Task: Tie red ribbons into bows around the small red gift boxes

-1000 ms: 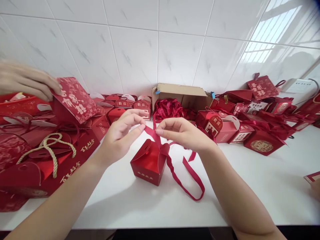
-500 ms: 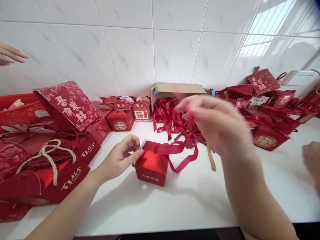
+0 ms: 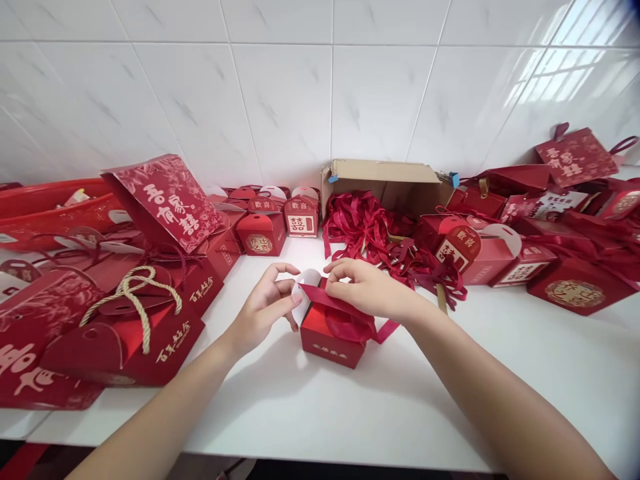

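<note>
A small red gift box with gold lettering on its front stands on the white table. My left hand is at its left side, thumb and fingers pinching the raised flap, whose pale inner face shows. Just over the box top, my right hand is closed on a dark red ribbon. The ribbon lies across the box opening and trails to the right. Part of the ribbon near the right fingertips is hidden by them.
Behind the box, a cardboard carton lies with a heap of red ribbons spilling out. Large red gift bags crowd the left, beside a red basket. More red boxes are piled at right. A tiled wall rises behind.
My right hand has come down and left to the box, bringing the ribbon over its top. The left flap now stands raised. Two other hands at the view's edges are out of sight.
</note>
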The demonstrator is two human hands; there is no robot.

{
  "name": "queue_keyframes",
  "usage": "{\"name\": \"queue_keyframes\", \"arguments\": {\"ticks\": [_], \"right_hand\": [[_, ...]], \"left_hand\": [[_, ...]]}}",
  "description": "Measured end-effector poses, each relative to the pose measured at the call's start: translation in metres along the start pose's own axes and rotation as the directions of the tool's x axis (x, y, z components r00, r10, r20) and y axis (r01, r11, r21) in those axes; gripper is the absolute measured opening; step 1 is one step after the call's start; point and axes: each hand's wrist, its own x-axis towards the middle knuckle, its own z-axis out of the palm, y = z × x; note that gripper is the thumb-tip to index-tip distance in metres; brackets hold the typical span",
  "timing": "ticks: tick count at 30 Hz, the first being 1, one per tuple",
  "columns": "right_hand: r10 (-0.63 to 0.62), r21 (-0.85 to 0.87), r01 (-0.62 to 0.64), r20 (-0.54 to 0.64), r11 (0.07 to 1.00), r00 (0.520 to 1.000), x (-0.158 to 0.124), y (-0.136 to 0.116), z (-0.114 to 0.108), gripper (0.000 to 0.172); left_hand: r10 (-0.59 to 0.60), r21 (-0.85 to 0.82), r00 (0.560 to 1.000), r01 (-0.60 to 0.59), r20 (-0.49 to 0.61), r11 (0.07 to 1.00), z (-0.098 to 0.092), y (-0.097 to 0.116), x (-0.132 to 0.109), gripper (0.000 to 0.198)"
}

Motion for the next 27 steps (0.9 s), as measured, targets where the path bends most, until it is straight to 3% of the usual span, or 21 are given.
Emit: {"name": "queue_keyframes", "arguments": {"ticks": [13, 20, 27], "right_hand": [[0.021, 0.006, -0.021, 0.024, 1.0, 0.999, -0.004, -0.004, -0.005, 0.029], [-0.03, 0.035, 0.027, 0.089, 0.999, 0.996, -0.001, 0.0, -0.003, 0.021], [-0.013, 0.003, 0.013, 0.101, 1.0, 0.995, 0.0, 0.0, -0.001, 0.016]], "left_hand": [[-0.025, -0.019, 1.0, 0.025, 0.003, 1.0, 0.005, 0.001, -0.005, 0.032], [-0.007, -0.003, 0.999, 0.007, 0.044, 1.0, 0.01, 0.002, -0.01, 0.039], [-0.068, -0.004, 0.998, 0.068, 0.006, 0.998, 0.012, 0.001, -0.006, 0.019]]}}
